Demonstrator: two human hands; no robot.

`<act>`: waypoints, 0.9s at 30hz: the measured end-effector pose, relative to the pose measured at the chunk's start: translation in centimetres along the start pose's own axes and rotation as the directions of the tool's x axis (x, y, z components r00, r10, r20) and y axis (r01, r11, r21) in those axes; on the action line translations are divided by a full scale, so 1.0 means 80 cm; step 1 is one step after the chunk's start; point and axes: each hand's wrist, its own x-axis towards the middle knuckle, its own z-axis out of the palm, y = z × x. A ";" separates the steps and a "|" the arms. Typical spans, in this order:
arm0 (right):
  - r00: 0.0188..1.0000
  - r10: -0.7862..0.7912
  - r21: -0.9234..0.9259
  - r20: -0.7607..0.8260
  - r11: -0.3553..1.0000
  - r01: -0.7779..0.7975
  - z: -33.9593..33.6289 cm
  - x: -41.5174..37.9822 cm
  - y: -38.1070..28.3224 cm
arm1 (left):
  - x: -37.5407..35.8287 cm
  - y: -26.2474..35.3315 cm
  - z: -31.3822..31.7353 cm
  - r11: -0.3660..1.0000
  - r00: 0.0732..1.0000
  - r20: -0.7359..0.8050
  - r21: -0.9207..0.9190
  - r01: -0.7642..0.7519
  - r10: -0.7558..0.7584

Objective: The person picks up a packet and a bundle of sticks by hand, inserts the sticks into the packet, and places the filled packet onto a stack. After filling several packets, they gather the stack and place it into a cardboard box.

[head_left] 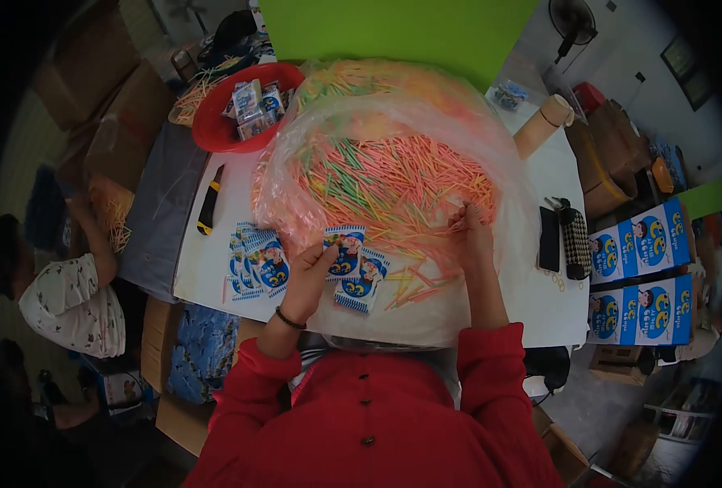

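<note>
A small blue and white printed packet [346,250] is in my left hand [308,272], pinched between thumb and fingers. Just below it another such packet [363,285] lies on the white table, and several more packets [257,262] are spread to the left. At the right edge of a large heap of thin pink, green and yellow sticks [393,175], my right hand [469,232] has its fingers curled together among the sticks; what they grip I cannot tell. A clear plastic bag [296,213] surrounds the heap. Some loose sticks [418,285] lie near the packets.
A red basin [206,122] with packets stands at the back left, a yellow-black cutter knife [210,203] below it. To the right are a phone [549,238], a checkered pouch [574,244] and a cardboard roll [542,126]. Another person [72,305] sits at left.
</note>
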 end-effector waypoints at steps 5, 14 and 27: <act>0.973 -0.202 -0.406 0.107 0.885 0.228 0.010 -0.023 0.021 | 0.007 -0.002 0.010 0.957 0.986 0.106 -0.246 0.153 -0.131; 0.965 -0.194 -0.299 0.177 0.924 0.240 0.018 -0.017 0.027 | 0.005 -0.007 0.016 0.945 0.968 0.159 -0.236 0.226 -0.192; 0.705 0.508 -0.633 0.494 0.766 -0.108 0.086 -0.088 -0.006 | 0.068 0.021 0.079 0.826 0.831 0.509 -0.352 0.440 -0.225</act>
